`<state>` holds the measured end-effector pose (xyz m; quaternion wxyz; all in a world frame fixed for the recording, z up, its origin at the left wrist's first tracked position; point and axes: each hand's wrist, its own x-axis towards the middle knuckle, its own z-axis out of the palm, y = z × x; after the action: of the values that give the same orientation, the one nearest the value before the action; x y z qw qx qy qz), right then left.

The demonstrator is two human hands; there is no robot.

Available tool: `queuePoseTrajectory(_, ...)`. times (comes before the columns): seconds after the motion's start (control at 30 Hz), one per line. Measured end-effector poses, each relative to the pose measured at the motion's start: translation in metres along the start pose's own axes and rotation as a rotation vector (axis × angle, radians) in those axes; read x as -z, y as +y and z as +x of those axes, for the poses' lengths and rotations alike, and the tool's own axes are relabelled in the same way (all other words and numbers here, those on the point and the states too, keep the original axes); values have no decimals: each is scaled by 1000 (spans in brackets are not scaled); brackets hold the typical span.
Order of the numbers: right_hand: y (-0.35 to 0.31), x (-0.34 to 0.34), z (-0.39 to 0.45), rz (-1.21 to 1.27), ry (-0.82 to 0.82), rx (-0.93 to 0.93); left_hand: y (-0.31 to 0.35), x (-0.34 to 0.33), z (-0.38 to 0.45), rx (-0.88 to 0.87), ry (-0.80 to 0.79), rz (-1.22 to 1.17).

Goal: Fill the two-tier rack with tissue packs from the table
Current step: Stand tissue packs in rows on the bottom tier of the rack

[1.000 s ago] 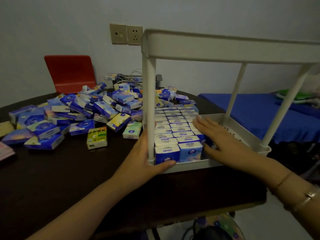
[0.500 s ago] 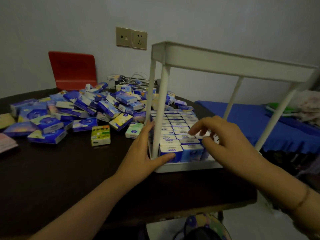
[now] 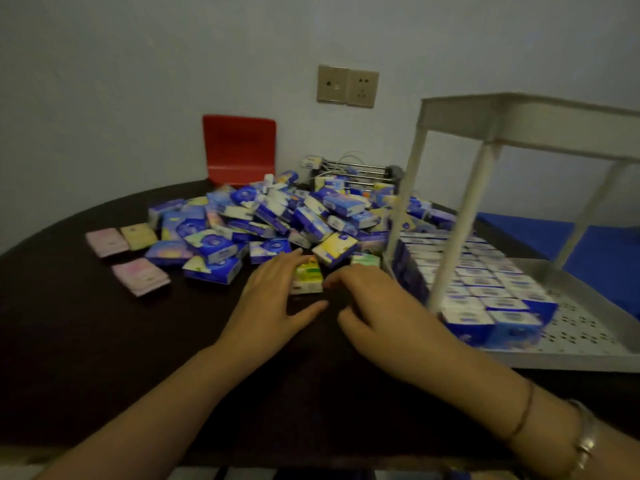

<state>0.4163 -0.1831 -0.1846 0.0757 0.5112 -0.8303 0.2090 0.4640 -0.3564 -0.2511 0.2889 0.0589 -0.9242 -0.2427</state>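
Observation:
A white two-tier rack (image 3: 571, 358) stands at the right of the dark table (image 3: 104, 341). Rows of blue tissue packs (image 3: 485, 289) stand upright in the left part of its lower tier; the right part shows bare perforated floor. The upper tier (image 3: 536, 123) is seen from below, so its contents are hidden. A small yellow-green pack (image 3: 306, 278) lies in front of the loose pile of packs (image 3: 294, 216). My left hand (image 3: 273, 299) touches its left side with straight fingers. My right hand (image 3: 374, 306) reaches its right side, fingers loosely bent.
Three flat pink and yellow packs (image 3: 138, 275) lie at the left of the pile. A red chair back (image 3: 239, 148) stands behind the table, a wire rack (image 3: 356, 168) behind the pile. Wall sockets (image 3: 347, 86) are above. A blue bed (image 3: 606, 247) lies beyond the rack.
Both hands have left the rack and moved left to the yellow-green pack in front of the pile. The view has turned left, so the rack now sits at the right.

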Motion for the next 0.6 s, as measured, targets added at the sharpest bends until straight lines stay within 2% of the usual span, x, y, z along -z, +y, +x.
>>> queuePoseTrajectory(0.07, 0, -23, 22, 2, -55, -84, -20, 10, -5, 49, 78, 93)
queuePoseTrajectory(0.17, 11, -48, 50, -82, 2, -181, -31, 16, -4, 179, 207, 137)
queuePoseTrajectory(0.27, 22, -64, 65, -204, 7, -312, -36, 17, 5, 342, 272, 185)
queuePoseTrajectory(0.37, 31, -76, 66, -265, 12, -389, -44, 19, 13, 491, 273, 215)
queuePoseTrajectory(0.5, 43, -77, 63, -199, -2, -489, -48, 16, 16, 595, 120, 285)
queuePoseTrajectory(0.6, 46, -76, 59, -219, 6, -487, -46, 17, 14, 624, 130, 314)
